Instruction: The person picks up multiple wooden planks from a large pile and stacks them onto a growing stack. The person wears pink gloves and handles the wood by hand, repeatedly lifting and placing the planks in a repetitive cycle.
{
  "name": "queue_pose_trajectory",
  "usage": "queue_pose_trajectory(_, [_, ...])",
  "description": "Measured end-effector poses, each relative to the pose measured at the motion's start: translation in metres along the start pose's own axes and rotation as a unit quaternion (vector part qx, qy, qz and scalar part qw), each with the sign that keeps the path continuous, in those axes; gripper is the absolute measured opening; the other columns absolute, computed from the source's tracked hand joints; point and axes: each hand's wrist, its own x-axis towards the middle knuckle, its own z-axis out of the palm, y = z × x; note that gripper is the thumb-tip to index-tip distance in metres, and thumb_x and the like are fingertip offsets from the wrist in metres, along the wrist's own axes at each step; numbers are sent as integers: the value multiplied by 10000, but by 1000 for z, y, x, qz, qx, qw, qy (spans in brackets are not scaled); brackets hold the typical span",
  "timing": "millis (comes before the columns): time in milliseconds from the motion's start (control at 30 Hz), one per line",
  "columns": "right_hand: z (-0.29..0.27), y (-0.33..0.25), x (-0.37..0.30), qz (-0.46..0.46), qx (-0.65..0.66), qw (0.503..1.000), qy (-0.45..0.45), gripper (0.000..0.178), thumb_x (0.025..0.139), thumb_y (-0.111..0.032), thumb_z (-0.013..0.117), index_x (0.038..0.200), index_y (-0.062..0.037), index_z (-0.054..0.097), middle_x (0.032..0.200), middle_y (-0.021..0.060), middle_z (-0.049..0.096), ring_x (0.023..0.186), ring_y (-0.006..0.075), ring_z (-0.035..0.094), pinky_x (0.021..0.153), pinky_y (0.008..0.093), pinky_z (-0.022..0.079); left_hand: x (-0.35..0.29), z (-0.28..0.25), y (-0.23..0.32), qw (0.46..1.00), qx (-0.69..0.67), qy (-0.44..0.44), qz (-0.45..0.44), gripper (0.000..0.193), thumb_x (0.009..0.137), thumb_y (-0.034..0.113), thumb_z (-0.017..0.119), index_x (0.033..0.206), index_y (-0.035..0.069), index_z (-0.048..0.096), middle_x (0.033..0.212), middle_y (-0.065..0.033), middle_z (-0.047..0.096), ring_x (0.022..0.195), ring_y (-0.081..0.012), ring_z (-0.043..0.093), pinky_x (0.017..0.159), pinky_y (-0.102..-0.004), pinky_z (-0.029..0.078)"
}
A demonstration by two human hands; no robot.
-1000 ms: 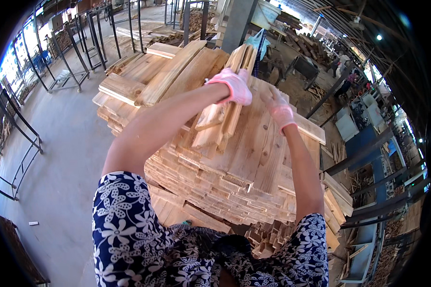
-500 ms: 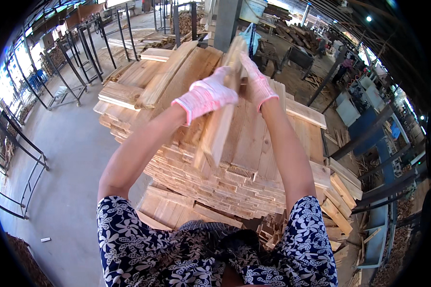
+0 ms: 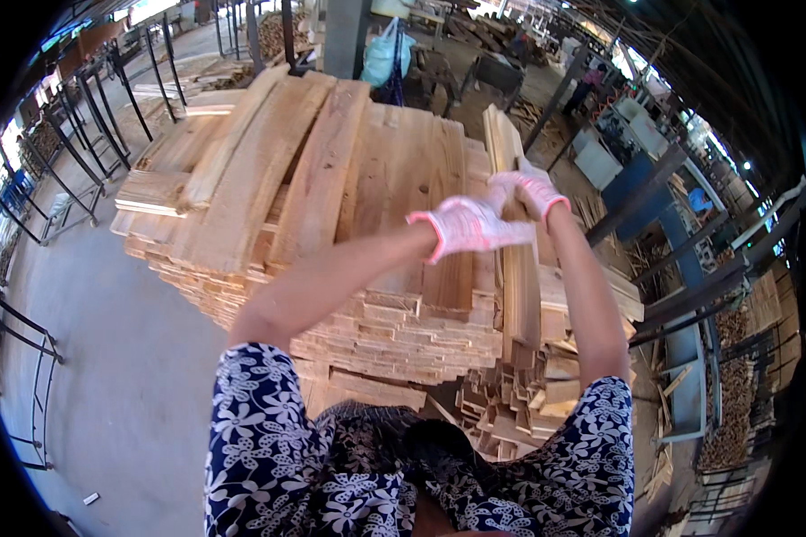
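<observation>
Both my hands wear white-and-pink knitted gloves. They are at a narrow wooden board (image 3: 521,304) that runs along the right side of a big stack of sawn planks (image 3: 412,170). My left hand (image 3: 470,225), slightly blurred, reaches across the board with its fingers stretched out flat. Just beyond it, my right hand (image 3: 530,190) grips the board from its right side, fingers bent over the top; its fingertips are partly hidden. Several wide planks lie loosely on top at the left, among them a reddish-edged plank (image 3: 327,170).
Short offcuts (image 3: 501,403) are heaped below the stack's near right corner. A grey pillar (image 3: 345,40) and a light-blue bag (image 3: 387,58) stand behind it. Black metal racks (image 3: 90,116) line the left side of the concrete floor (image 3: 143,358). Blue machinery (image 3: 658,206) is at the right.
My hands have moved from the middle of the stack to its right side, bringing the board along. My left hand's fingers have straightened over it. The view has shifted right.
</observation>
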Motion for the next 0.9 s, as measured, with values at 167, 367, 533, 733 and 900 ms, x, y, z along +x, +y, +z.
queue_pose_trajectory(167, [-4,55,-13,90,-248,964,39,1084,771,-590,750,1618,-110,271,1543,278,446,1427,412,446,1143,423,406,-37,-79,-38,909,367,161,-112,709,910,564,540,1438,92,509,1357,-247,594,1275,-385,572,1065,-483,469])
queue_pose_trajectory(367, [7,33,-4,87,-244,965,31,1052,759,-510,742,1608,-82,292,1540,250,467,1423,381,459,1140,417,399,-88,-104,-109,843,421,137,-305,868,890,656,551,1581,169,355,1487,-255,483,1403,-386,461,1116,-538,415])
queue_pose_trajectory(533, [-3,38,-2,93,-278,956,21,1086,794,-527,727,1623,-42,221,1546,259,455,1434,365,449,1160,383,365,-67,-83,-82,863,356,122,-338,1022,798,612,673,1625,186,248,1609,-304,246,1423,-437,432,1098,-538,434])
queue_pose_trajectory(733, [-41,26,-1,49,-173,984,-10,1049,804,-530,716,1616,-44,265,1568,217,437,1403,313,473,1148,369,368,-51,-103,-105,885,255,162,-354,1092,736,472,746,1636,165,210,1622,-299,237,1407,-467,451,1130,-486,436])
queue_pose_trajectory(900, [-95,10,-18,57,-105,992,-30,1006,811,-480,721,1617,-69,282,1515,179,506,1298,268,553,1085,359,424,-66,-130,-134,927,130,243,-256,992,747,495,752,1585,147,350,1504,-225,478,1358,-374,526,1079,-443,467])
